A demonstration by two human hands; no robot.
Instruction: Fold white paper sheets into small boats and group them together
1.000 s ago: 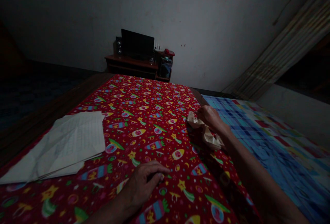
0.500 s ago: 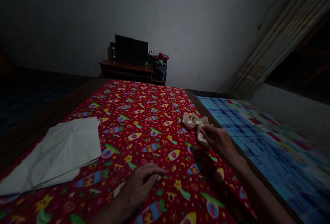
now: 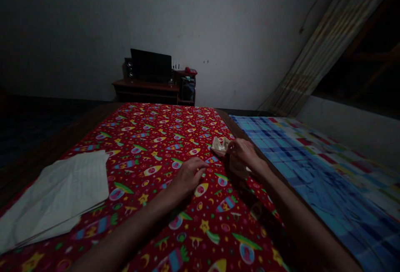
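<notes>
My right hand [image 3: 243, 152] is on the right part of the red cloth, its fingers pinched at a folded piece of cream paper [image 3: 220, 147] with raised, pointed edges. More folded paper [image 3: 239, 167] lies in shadow just under that hand, partly covered by it. Its exact shape is hard to make out in the dim light. To the left, my left hand [image 3: 190, 172] hovers low over the cloth or rests on it, thumb and fingers loosely apart and holding nothing. A stack of printed paper sheets [image 3: 68, 192] lies at the left.
The red patterned cloth [image 3: 156, 155] covers a dark wooden surface [image 3: 84, 122]. At right is blue checked bedding [image 3: 287, 167]. A monitor [image 3: 151, 66] stands on a desk [image 3: 145, 86] by the far wall, with a red telephone [image 3: 191, 71] beside it. A curtain [image 3: 312, 55] hangs at right.
My left hand has moved forward and right, closer to the folded paper. My right hand has shifted slightly forward and left over it. The view has turned a little to the right.
</notes>
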